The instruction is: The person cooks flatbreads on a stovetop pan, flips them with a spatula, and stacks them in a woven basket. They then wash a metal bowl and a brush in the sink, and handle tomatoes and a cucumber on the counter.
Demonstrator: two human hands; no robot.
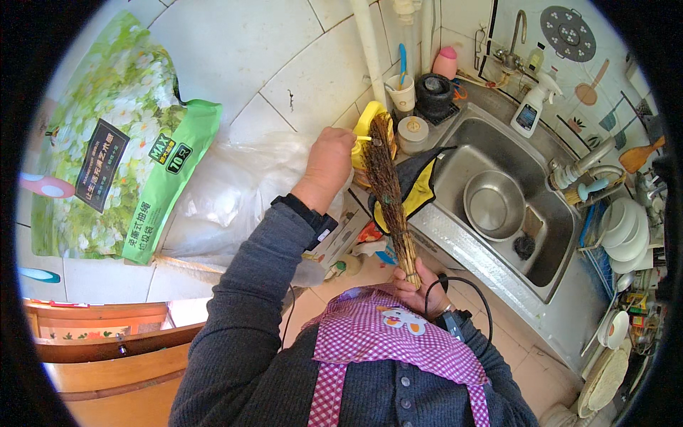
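Observation:
My right hand (419,288) grips the bound stalk handle of a twig whisk broom (387,187), near the apron. The broom slants up and left, its dark bristly head uppermost. At the left of that head, my left hand (333,155) is closed on a small thin yellow piece (364,138), whose end touches or overlaps the bristles; what it belongs to is unclear. Behind the bristles stands a yellow container (371,115), partly hidden. A black and yellow cloth item (419,184) hangs over the counter edge just right of the broom.
The steel sink (560,267) at the right holds a metal bowl (494,205) and a dark scrubber (524,246). A spray bottle (531,109), lidded jar (413,133) and stone mortar (435,96) stand behind. Clear plastic bags (229,192) and a green printed package (106,155) lie left.

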